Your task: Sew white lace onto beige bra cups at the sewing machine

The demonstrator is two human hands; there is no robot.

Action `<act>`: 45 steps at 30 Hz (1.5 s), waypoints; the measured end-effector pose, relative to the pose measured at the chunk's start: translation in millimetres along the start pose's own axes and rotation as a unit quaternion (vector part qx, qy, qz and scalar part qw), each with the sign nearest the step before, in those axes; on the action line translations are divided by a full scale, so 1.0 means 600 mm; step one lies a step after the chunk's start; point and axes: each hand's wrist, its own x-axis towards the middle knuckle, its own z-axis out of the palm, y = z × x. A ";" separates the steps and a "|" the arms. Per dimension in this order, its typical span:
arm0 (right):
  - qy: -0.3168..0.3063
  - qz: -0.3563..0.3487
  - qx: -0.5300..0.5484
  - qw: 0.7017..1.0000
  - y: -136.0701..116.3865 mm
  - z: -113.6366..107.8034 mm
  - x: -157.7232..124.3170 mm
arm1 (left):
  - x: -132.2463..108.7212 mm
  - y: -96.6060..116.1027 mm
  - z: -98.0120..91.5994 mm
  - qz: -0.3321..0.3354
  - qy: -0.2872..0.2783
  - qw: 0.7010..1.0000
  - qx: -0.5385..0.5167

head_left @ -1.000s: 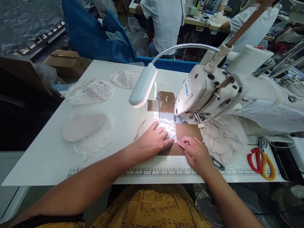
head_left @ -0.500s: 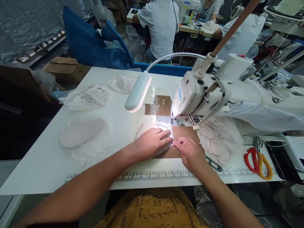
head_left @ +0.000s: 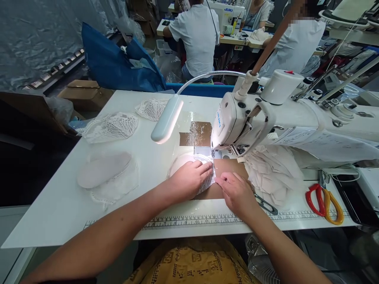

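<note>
A white lace piece (head_left: 180, 159) lies under the head of the white sewing machine (head_left: 226, 120), its right edge close to the needle area. My left hand (head_left: 191, 179) rests flat on the lace, fingers stretched toward the needle and covering much of the piece. At the lace's lower right edge, my right hand (head_left: 237, 193) pinches the fabric between thumb and forefinger. Brown tape or card (head_left: 231, 167) covers the table beneath and beside the hands. The needle tip is hard to make out.
Pale fabric pieces (head_left: 275, 171) are heaped right of the machine, near scissors (head_left: 324, 201) and a dark metal clip (head_left: 266, 205). More lace pieces (head_left: 114, 126) lie left, with a pale oval pad (head_left: 103, 169). A lamp (head_left: 167, 118) overhangs the table. Co-workers (head_left: 197, 37) sit beyond.
The whole view has shifted slightly. Both hands keep nearly the same place on the lace, with the left fingers a little closer together.
</note>
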 end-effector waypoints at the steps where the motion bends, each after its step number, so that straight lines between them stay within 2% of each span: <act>1: 0.000 0.001 0.002 1.000 0.000 0.000 0.000 | 0.000 0.000 0.000 0.003 -0.005 1.000 0.004; 12: -0.004 0.006 -0.010 1.000 -0.002 0.002 0.005 | 0.002 -0.008 -0.008 -0.024 -0.014 0.999 -0.047; 25: -0.083 0.037 -0.030 0.995 0.018 -0.004 0.057 | 0.031 -0.071 -0.005 0.002 -0.060 0.998 -0.005; 28: -0.073 0.051 -0.049 0.995 0.019 -0.001 0.064 | 0.034 -0.083 -0.005 -0.003 -0.070 0.998 0.001; 31: -0.058 0.048 -0.060 0.995 0.019 0.003 0.065 | 0.031 -0.089 -0.005 -0.003 -0.056 0.998 -0.004; 37: -0.053 0.039 -0.076 0.995 0.024 0.007 0.065 | 0.022 -0.078 -0.004 0.044 -0.022 0.997 -0.066; 45: -0.030 0.054 -0.081 0.995 0.030 0.016 0.069 | 0.029 -0.096 0.004 0.018 -0.034 0.998 -0.053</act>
